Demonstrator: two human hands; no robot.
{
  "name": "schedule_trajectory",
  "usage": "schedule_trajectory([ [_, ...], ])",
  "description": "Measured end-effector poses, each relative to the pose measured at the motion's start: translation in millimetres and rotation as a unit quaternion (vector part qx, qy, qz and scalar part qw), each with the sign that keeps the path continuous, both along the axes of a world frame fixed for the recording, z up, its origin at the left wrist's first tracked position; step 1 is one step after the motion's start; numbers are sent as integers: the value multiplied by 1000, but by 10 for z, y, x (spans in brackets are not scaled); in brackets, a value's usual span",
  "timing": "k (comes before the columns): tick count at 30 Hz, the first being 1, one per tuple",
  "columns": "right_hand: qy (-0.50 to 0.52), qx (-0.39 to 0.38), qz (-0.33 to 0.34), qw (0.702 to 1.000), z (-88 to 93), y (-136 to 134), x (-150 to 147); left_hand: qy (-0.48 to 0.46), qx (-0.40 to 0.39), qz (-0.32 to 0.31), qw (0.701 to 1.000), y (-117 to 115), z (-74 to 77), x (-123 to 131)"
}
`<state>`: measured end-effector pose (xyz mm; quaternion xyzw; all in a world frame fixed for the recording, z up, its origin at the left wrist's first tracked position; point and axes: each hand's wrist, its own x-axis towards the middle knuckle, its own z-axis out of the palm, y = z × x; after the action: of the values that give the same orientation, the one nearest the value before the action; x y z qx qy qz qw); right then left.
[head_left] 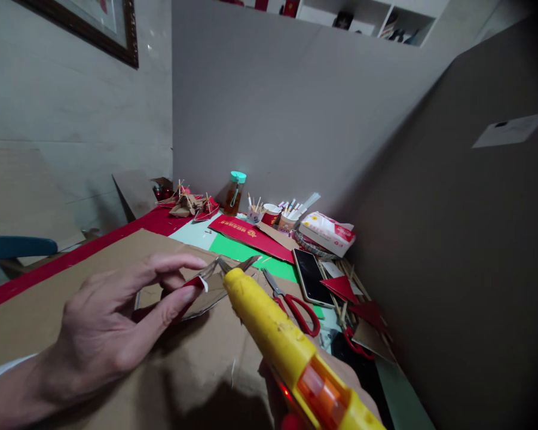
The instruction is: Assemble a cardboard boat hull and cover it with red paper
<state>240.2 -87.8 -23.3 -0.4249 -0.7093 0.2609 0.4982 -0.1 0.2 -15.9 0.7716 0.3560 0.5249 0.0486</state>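
My left hand (112, 325) pinches a small red and brown cardboard piece (197, 294) between thumb and fingers, just above a large brown cardboard sheet (49, 298). My right hand (336, 376), mostly hidden at the bottom edge, grips a yellow glue gun (273, 334). The gun's nozzle points at the top edge of the held piece, almost touching it.
Red-handled scissors (296, 304) and a black phone (311, 278) lie right of the glue gun. A green mat (246, 254), a red envelope (246, 234), a bottle with a teal cap (235, 192), cups of sticks (278, 214) and a tissue pack (327, 232) sit behind. Grey partition boards (452, 239) wall in the back and right.
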Motion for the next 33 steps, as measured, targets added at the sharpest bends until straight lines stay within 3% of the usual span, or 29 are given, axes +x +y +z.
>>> schedule_trajectory([
  [8, 98, -38, -18, 994, 74, -2, 49, -19, -24, 13, 999, -11, -105, -44],
  [12, 153, -71, -2, 986, 127, 10, 38, -21, -20, 26, 999, -24, -19, -24],
  [15, 272, -124, 29, 954, 83, 87, 45, -43, -20, 11, 999, -25, 98, 0],
  [19, 390, -197, 60, 897, -53, 216, 74, -78, -96, -46, 991, 5, 191, 26],
  [24, 476, -258, -14, 840, -76, 242, 5, -82, -124, -37, 988, 14, 227, 35],
  [27, 495, -262, -21, 828, -26, 219, -57, -92, -131, -35, 987, -3, 244, 33],
  [33, 478, -277, -20, 833, 4, 193, -75, -129, -151, -37, 979, -44, 243, 57],
])
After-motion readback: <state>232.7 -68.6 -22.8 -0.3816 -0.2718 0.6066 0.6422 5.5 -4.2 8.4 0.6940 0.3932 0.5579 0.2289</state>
